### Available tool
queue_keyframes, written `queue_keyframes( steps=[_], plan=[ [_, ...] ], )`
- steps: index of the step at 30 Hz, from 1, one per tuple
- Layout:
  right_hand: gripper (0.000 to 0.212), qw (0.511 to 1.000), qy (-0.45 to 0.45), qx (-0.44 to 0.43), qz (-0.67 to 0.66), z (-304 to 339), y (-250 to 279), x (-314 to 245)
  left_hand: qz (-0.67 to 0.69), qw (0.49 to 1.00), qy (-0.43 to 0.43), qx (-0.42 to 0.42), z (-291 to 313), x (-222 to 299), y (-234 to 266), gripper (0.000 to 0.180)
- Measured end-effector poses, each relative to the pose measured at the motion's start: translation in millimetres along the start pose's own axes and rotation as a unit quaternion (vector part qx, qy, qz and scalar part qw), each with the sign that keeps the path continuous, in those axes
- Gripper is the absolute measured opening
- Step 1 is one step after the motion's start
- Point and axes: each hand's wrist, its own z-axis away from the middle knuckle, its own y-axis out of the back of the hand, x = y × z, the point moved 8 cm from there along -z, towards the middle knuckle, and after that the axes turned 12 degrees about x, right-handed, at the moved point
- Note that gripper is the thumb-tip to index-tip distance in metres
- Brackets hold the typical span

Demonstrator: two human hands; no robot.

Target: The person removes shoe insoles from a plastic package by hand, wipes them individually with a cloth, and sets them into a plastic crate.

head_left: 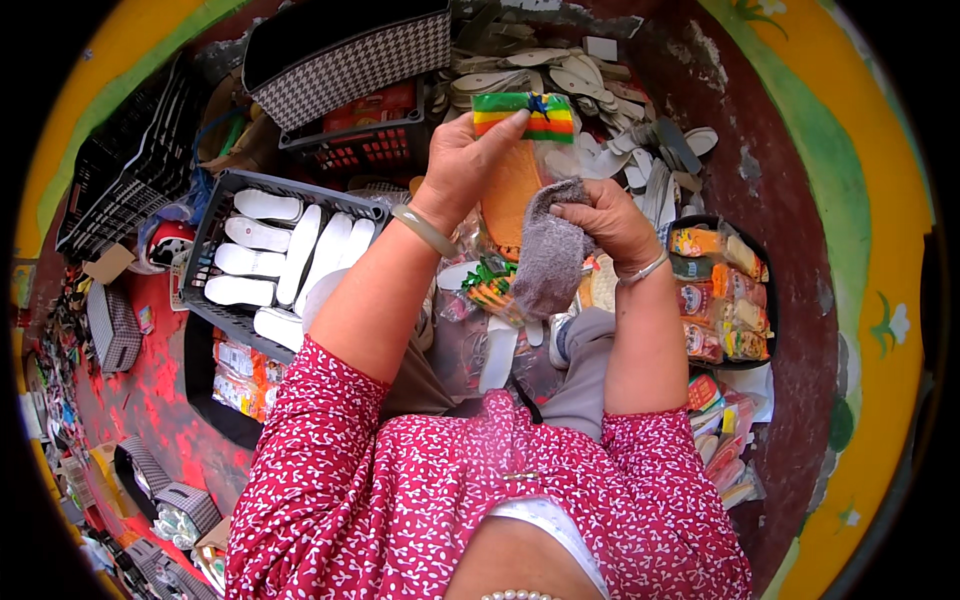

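My left hand (465, 160) is closed, the thumb pressing on the lower edge of a bright packet (522, 115), and my right hand (612, 228) pinches the upper end of a fluffy grey cloth (548, 255) between thumb and bent fingers. Both are up in front of me, the packet higher, the cloth hanging over my lap. I think the cloth is the one more easily lost: it is held only near its top, so if my thumb loosens, it could slide down among the small green and orange packs (490, 285) below. The packet looks thin, and too hard a pinch might crease it. There is also danger of mixing things up — the loose soles (580, 80) are heaped beyond my hands, the white insoles (258, 235) lie in the crate (240, 322) at my left, and so many similar pieces can confuse. About labels: the packet has green, yellow and orange-red bands with a dark blue figure, but no word on it is clear to me. The wrapped packs (745, 255) in the black basket (740, 363) carry colourful printing, too small for reading here.
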Motion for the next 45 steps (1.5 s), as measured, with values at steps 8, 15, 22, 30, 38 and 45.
queue_keyframes(
  steps=[8, 15, 22, 30, 38, 45],
  plan=[
    [0.050, 0.983, 0.081, 0.103, -0.128, 19.3, 65.9, -1.6, 0.099, 0.950, -0.156, 0.250, -45.2, 45.0, 91.8, 0.032],
    [0.073, 0.926, 0.123, 0.072, -0.349, 2.1, 61.2, -1.8, 0.168, 0.935, -0.126, 0.284, -37.6, 30.3, 85.4, 0.034],
    [0.076, 0.903, 0.140, 0.106, -0.391, -22.1, -0.6, -19.6, 0.157, 0.934, -0.164, 0.277, -21.2, 36.7, 56.7, 0.034],
    [0.029, 0.838, 0.200, 0.363, -0.355, -32.3, 51.6, 4.8, 0.102, 0.993, -0.041, 0.046, 19.2, 3.3, -24.7, 0.047],
    [0.029, 0.919, 0.236, 0.290, -0.125, 1.8, 88.6, -27.8, 0.030, 0.962, 0.210, -0.170, 1.4, -6.8, -27.6, 0.064],
    [0.032, 0.931, 0.277, 0.221, -0.084, 5.4, 39.0, -34.9, -0.191, 0.905, 0.216, -0.312, 40.5, -43.2, -60.0, 0.071]
  ],
)
